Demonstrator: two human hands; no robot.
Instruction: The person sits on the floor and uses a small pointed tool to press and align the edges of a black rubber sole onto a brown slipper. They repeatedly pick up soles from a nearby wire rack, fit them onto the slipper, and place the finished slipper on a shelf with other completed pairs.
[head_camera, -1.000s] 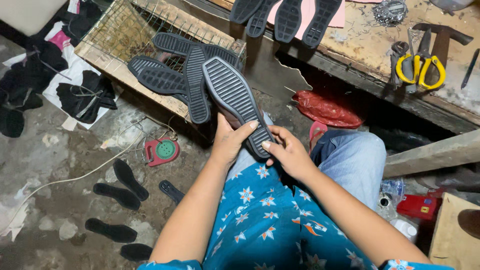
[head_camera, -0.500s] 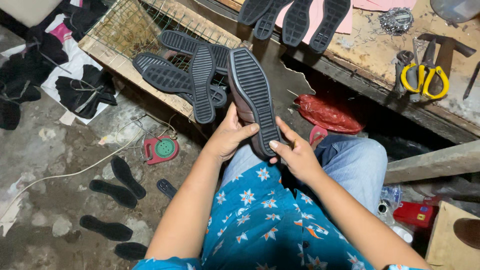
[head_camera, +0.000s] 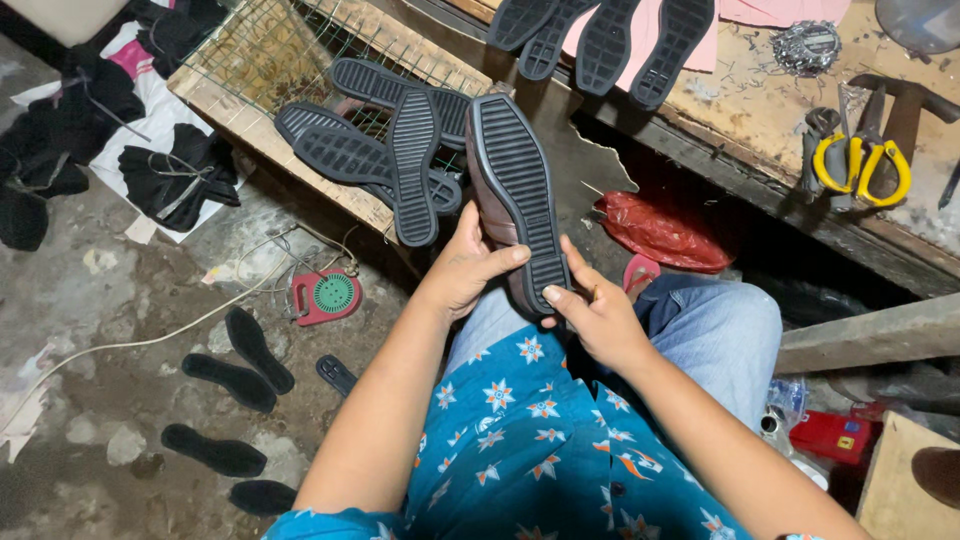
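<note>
I hold a brown shoe (head_camera: 487, 200) upside down above my lap, its black ribbed sole (head_camera: 518, 180) facing up. My left hand (head_camera: 465, 268) grips its left side near the heel, thumb lying across the sole. On the other side my right hand (head_camera: 590, 315) clasps the heel end, thumb pressed on the sole's edge. Just beyond the shoe, several loose black soles (head_camera: 370, 150) lie on a wire mesh tray (head_camera: 250, 60).
More soles (head_camera: 600, 35) lie on the wooden workbench (head_camera: 770, 110) with yellow-handled pliers (head_camera: 860, 165) and a hammer (head_camera: 905, 110). A red bag (head_camera: 660, 230) sits under the bench. Black insoles (head_camera: 235, 380), a red-green round device (head_camera: 325, 295) with its cord, and black fabric pieces (head_camera: 175, 175) litter the floor.
The shoe has turned from slanted to nearly upright and shifted right. My left thumb now lies across the sole; both hands stay on the heel end.
</note>
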